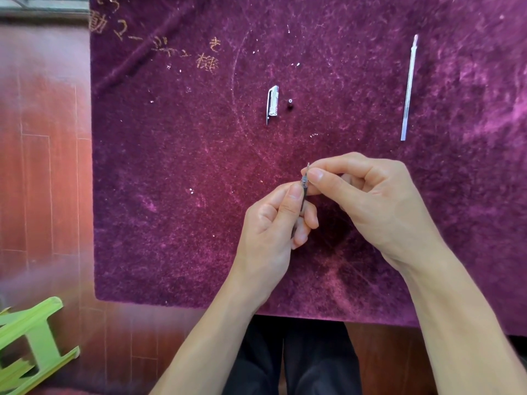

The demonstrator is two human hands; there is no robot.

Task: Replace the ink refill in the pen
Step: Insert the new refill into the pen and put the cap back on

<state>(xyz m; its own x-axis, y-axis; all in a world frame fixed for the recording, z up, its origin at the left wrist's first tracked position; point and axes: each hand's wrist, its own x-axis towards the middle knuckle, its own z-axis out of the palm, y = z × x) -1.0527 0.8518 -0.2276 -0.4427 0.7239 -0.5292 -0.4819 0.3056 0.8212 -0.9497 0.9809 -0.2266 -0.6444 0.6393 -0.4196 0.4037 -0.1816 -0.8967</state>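
Note:
My left hand (278,223) grips the dark pen barrel (302,199), which stands nearly upright above the purple cloth; most of the barrel is hidden in my fist. My right hand (368,201) pinches the pen's clear front section and metal tip (305,178) between thumb and forefinger. A clear pen cap with a clip (272,104) lies on the cloth farther back, with a tiny dark piece (290,103) right beside it. A long, thin, clear refill tube (409,88) lies alone at the back right.
A purple velvet cloth (171,181) with gold embroidered characters at its back left covers the table. A green plastic stool (31,337) stands on the red wooden floor at the lower left. My dark trousers show below the table's front edge.

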